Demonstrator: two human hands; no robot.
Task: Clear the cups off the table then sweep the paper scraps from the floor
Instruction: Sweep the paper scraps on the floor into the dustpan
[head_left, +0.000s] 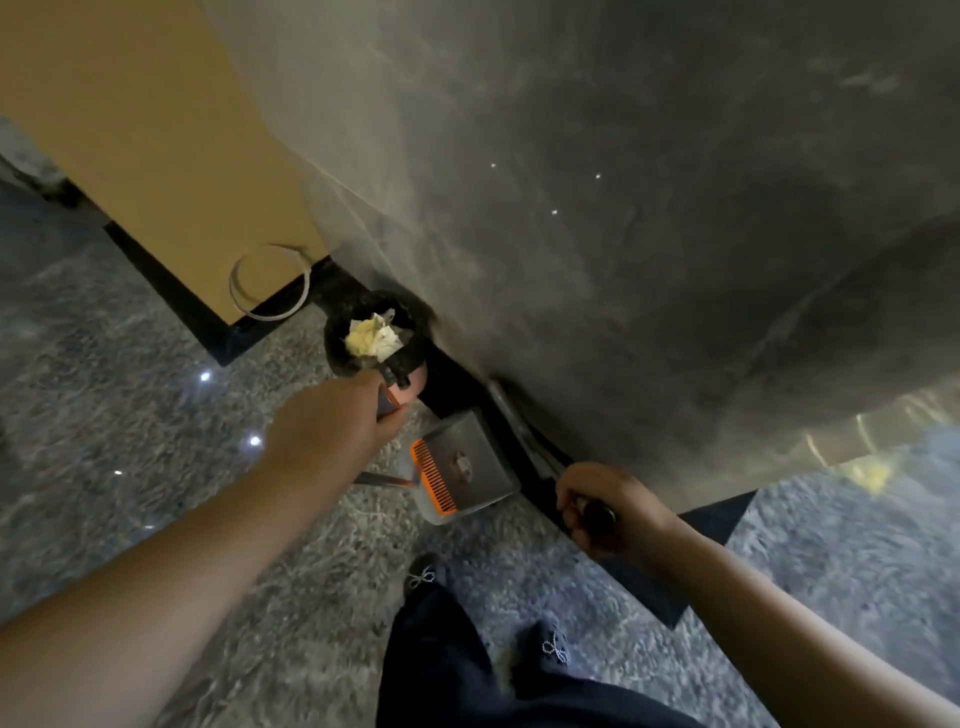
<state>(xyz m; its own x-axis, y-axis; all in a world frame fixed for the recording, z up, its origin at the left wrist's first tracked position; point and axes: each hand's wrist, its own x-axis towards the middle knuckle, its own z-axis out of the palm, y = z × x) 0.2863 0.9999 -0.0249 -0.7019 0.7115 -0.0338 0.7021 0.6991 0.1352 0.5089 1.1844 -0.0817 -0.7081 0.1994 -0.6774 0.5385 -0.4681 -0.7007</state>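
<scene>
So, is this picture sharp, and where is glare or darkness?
Head view: dim overall, soft with motion blur, and the wide lens bends the edges. Small white glare spots lie on the floor; the wall is dark. The bin with pale paper is brightest; the dustpan is readable.

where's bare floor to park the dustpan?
Bare speckled floor lies left of the left hand, bordered by the tan panel's black base, and lower right beyond the right hand. Crowded in the middle: black bin with crumpled paper, dustpan and feet.
</scene>
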